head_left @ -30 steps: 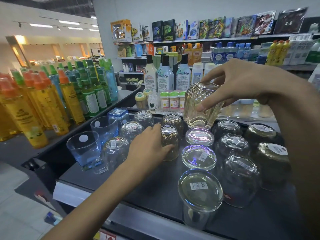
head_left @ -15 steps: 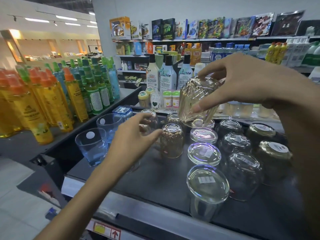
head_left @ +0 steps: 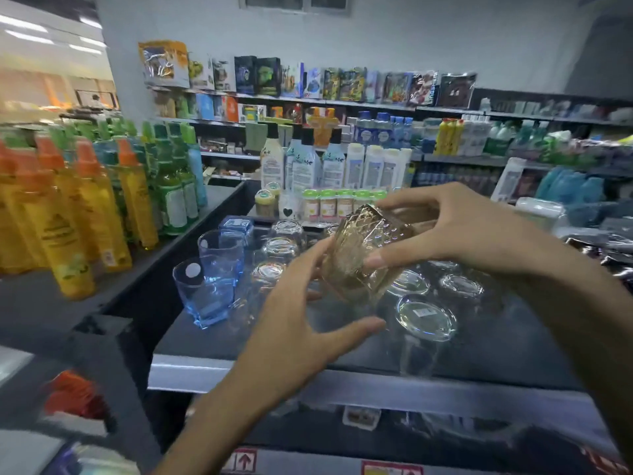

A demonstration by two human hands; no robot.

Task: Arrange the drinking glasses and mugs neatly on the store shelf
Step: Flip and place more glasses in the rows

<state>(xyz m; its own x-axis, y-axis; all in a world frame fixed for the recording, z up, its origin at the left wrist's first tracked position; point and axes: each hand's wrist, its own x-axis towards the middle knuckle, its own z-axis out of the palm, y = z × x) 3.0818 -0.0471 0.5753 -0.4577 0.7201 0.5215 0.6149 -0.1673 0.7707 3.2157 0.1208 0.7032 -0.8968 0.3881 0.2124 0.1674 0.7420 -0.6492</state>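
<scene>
Right hand (head_left: 469,231) gripped amber glass (head_left: 363,258), tilted above shelf (head_left: 496,344). Left hand (head_left: 298,323) spread wide beside it, empty. Clear glasses (head_left: 424,317) stood inverted in rows. Amber one unplaced; judged roughly midway.

— We get bright strip lights (head_left: 24,25) top left, but the shelf (head_left: 496,344) before us is dim.
— We see smeared bottles (head_left: 72,214), glare on the glasses (head_left: 424,315), soft foreground, edges bowed.

Shelf (head_left: 239,347) front free — upturned glasses (head_left: 424,317) crowd behind.
</scene>
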